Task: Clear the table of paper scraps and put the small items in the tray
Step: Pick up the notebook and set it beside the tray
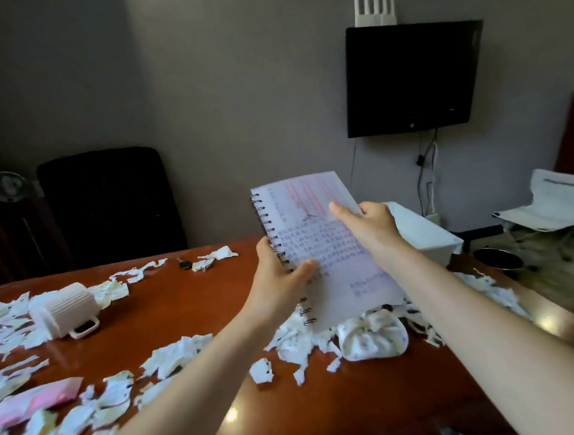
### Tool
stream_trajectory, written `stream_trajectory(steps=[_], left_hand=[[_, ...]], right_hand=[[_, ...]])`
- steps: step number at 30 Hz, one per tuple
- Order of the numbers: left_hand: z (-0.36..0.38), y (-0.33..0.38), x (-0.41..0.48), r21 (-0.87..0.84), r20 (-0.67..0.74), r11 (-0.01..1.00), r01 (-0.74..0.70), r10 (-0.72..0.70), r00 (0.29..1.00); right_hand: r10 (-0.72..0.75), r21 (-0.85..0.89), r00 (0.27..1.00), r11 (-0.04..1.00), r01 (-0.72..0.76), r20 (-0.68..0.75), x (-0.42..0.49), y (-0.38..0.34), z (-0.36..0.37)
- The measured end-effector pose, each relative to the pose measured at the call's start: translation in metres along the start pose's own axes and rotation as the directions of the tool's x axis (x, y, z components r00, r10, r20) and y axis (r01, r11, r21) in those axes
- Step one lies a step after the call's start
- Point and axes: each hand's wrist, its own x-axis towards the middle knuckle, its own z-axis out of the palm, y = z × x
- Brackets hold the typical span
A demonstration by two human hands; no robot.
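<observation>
I hold a spiral notebook (319, 249) up above the brown table (189, 300), its written page facing me. My left hand (280, 279) grips the wire-bound edge, thumb on the page. My right hand (365, 225) pinches the page's right edge near the top. Torn paper scraps (176, 356) lie scattered over the table, thick at the left and under the notebook. A white ribbed basket (66, 310) lies tipped on its side at the left. A crumpled cloth bundle (374, 337) sits below the notebook. A pink packet (35, 402) lies at the front left. A small key (183, 264) rests near the far edge.
A black chair (113, 203) stands behind the table. A white box (424, 234) sits beyond the table's right corner, with a dark bin (498, 262) and a folding chair (549, 203) on the floor. A black screen (408, 77) hangs on the wall.
</observation>
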Motion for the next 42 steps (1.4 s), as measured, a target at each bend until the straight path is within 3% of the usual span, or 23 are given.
stream_trajectory(steps=[2,8,18,22,27,32,37,39,42], left_hand=[[0.020,0.000,-0.004,-0.011,0.039,1.000,0.024,-0.024,0.999],[0.081,-0.007,-0.006,0.046,0.116,0.999,0.026,-0.031,0.993],[0.185,-0.028,0.012,0.271,0.263,0.947,-0.172,0.099,0.960],[0.217,-0.047,0.029,0.533,0.336,0.807,-0.255,0.075,0.939],[0.251,-0.063,0.048,0.765,0.461,0.542,-0.347,-0.086,0.883],[0.282,-0.067,0.076,0.786,0.588,0.317,-0.531,-0.115,0.801],[0.311,-0.078,0.112,0.728,0.685,0.257,-0.635,-0.293,0.667],[0.319,-0.084,0.113,0.684,0.717,0.180,-0.707,-0.342,0.607],[0.323,-0.091,0.108,0.662,0.722,0.098,-0.743,-0.350,0.597]], right_hand=[[-0.043,-0.094,0.999,0.995,0.042,-0.008,0.004,0.008,-0.024],[-0.026,-0.151,0.999,0.988,0.021,-0.036,0.010,0.043,-0.084],[0.100,-0.183,0.984,0.975,-0.127,-0.149,0.037,0.100,-0.186],[0.134,-0.177,0.966,0.969,-0.175,-0.221,0.052,0.131,-0.226],[0.221,-0.186,0.929,0.941,-0.283,-0.296,0.065,0.169,-0.268],[0.265,-0.137,0.891,0.933,-0.334,-0.369,0.075,0.192,-0.291],[0.342,-0.165,0.844,0.883,-0.439,-0.414,0.081,0.210,-0.303],[0.366,-0.182,0.827,0.861,-0.475,-0.426,0.082,0.214,-0.310],[0.390,-0.204,0.808,0.833,-0.514,-0.441,0.083,0.224,-0.319]])
